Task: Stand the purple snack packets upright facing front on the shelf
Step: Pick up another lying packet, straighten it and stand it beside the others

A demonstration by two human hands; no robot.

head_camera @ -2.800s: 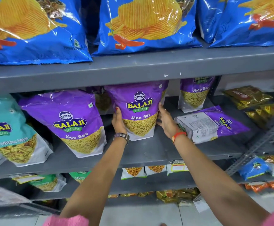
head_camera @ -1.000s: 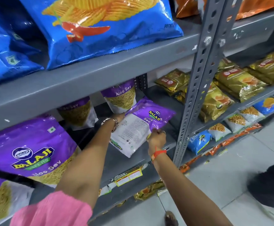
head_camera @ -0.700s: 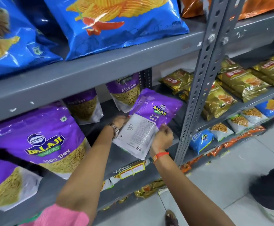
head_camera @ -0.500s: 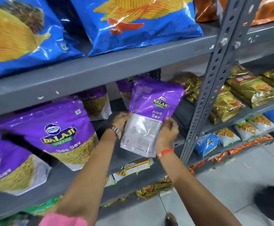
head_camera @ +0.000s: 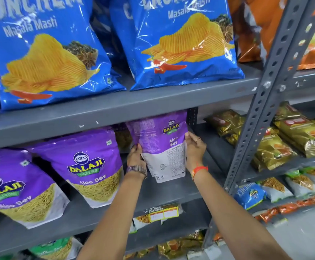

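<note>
Both hands hold one purple Aloo Sev packet point(head_camera: 160, 143) upright over the grey middle shelf point(head_camera: 171, 192), its printed back and side panel turned toward me. My left hand point(head_camera: 136, 156) grips its left edge and my right hand point(head_camera: 195, 151) its right edge. Two more purple packets stand upright facing front to the left, one beside my left arm point(head_camera: 91, 166) and one at the frame's left edge point(head_camera: 15, 186). Another purple packet point(head_camera: 122, 136) stands partly hidden behind the held one.
Blue chip bags point(head_camera: 183, 45) fill the shelf above, whose front lip point(head_camera: 115, 111) hangs just over the held packet. A perforated grey upright point(head_camera: 260, 113) stands right of my right hand. Gold packets point(head_camera: 276, 145) lie beyond it. Small packets sit on the lower shelves.
The purple packet that lay flat on the shelf was picked up with both hands and turned upright. It has risen under the upper shelf's lip, and my view has swung left.
</note>
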